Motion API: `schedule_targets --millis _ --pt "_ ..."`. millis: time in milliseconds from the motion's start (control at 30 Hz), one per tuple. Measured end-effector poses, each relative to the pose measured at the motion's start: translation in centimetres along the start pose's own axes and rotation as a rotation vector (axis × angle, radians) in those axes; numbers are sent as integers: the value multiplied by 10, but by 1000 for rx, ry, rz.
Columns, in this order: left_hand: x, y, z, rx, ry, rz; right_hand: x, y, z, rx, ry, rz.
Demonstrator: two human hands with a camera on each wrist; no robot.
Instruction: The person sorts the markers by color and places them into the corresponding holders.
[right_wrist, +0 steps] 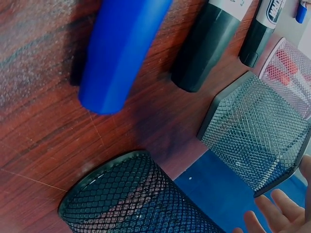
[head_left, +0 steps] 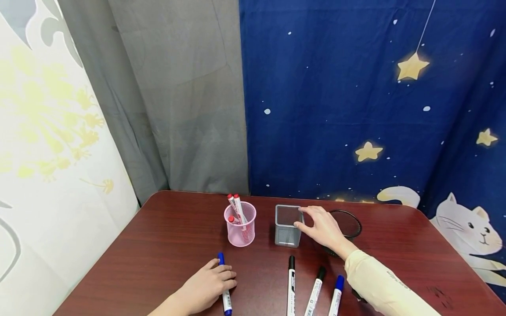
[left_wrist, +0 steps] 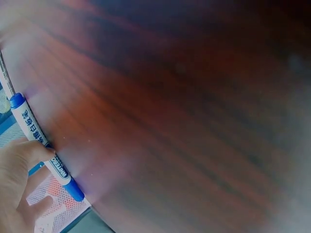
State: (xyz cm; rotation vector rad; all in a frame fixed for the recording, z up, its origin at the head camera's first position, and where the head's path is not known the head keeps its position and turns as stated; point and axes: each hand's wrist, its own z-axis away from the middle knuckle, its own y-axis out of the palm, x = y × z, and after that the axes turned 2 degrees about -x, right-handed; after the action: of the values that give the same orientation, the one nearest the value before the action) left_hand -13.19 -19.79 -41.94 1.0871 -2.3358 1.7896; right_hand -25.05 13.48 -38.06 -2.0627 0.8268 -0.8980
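My left hand (head_left: 209, 283) lies over a white marker with blue ends (head_left: 226, 298), near the front of the table. In the left wrist view the thumb crosses the barrel of this blue marker (left_wrist: 31, 124), with the other fingers on its far side. My right hand (head_left: 325, 226) reaches to the right side of a square grey mesh pen holder (head_left: 287, 237). Its thumb and fingers are spread, the tips right at the rim. Under the right forearm stands a round black mesh pen holder (right_wrist: 131, 199), partly hidden by the arm in the head view.
A pink mesh pen holder (head_left: 241, 239) with several red-capped markers stands left of the grey one. Two black-capped markers (head_left: 291, 285) and another blue-capped marker (head_left: 336, 296) lie in front on the brown table (head_left: 166, 237). Curtains (head_left: 197, 109) hang behind the table.
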Motion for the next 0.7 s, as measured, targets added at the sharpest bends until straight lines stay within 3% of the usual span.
schedule_targets --millis 533,700 --pt "-3 0 -3 -60 27 -64 1 1 1 -14 -12 -4" --pt "-4 -1 -8 -137 54 -61 1 1 1 -6 -7 4"
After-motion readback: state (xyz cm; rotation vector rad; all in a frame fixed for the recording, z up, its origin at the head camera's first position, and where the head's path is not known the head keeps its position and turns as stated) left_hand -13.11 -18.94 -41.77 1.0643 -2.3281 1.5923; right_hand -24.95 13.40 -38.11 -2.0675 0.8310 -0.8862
